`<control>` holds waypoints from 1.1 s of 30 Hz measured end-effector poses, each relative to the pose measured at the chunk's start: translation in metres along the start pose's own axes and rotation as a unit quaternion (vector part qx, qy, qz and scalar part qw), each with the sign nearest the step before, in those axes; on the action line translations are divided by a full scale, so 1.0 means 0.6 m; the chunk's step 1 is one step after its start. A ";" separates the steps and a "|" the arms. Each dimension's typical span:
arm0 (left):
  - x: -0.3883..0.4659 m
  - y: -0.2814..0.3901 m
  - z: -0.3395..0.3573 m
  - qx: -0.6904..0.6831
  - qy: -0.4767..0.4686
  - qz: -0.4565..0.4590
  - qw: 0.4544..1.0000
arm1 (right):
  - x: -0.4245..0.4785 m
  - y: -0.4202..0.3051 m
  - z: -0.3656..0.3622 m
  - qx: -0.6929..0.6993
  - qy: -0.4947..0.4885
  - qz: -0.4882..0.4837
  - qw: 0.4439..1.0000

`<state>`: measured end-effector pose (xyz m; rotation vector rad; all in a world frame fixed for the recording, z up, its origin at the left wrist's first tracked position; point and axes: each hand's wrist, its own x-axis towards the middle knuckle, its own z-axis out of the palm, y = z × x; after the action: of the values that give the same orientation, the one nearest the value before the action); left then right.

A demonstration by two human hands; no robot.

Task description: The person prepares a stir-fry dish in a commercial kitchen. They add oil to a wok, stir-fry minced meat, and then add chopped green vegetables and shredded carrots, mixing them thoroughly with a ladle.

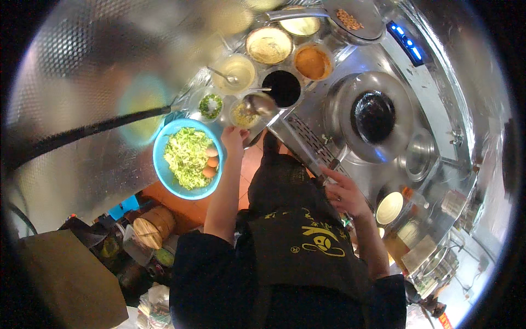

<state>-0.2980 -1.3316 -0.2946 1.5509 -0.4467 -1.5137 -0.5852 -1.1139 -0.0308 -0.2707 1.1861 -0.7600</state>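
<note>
My left hand (pixel 234 137) is at the counter edge with its fingers drawn together, beside a clear container of yellowish minced seasoning (pixel 244 116). Whether it holds anything is not clear. A metal ladle (pixel 260 103) hangs over that container, blurred. Its long handle runs toward my right hand (pixel 343 191), whose fingers are curled around it. Close to that hand is the handle of a wok (pixel 404 111), which stands on the stove with dark, shiny liquid or an oiled base. Left of my left forearm sits a blue plastic basin (pixel 158 172) of shredded green cabbage (pixel 185 152) with several brown eggs (pixel 211 162).
Tubs of dark sauce (pixel 283 88), orange-brown paste (pixel 313 62) and pale powder (pixel 269 44) stand at the back, near chopped green onion (pixel 205 106). A strainer pan (pixel 372 26) is beyond them. A cardboard box (pixel 70 283) lies lower left; a metal bowl (pixel 419 156) stands right.
</note>
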 end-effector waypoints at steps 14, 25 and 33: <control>-0.001 0.017 0.001 0.339 0.035 0.342 0.876 | 0.149 -0.057 0.098 -0.093 0.029 0.130 0.987; 0.029 -0.010 -0.013 0.128 -0.036 0.155 0.979 | 0.156 -0.052 -0.030 0.215 -0.098 0.152 0.960; 0.012 -0.013 -0.015 0.023 -0.023 0.060 0.998 | 0.128 0.001 -0.059 0.402 -0.143 0.152 0.892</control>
<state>-0.2906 -1.3298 -0.3063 1.5004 -0.5950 -1.4565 -0.6043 -1.1571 -0.1009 0.4737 0.5388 -0.8356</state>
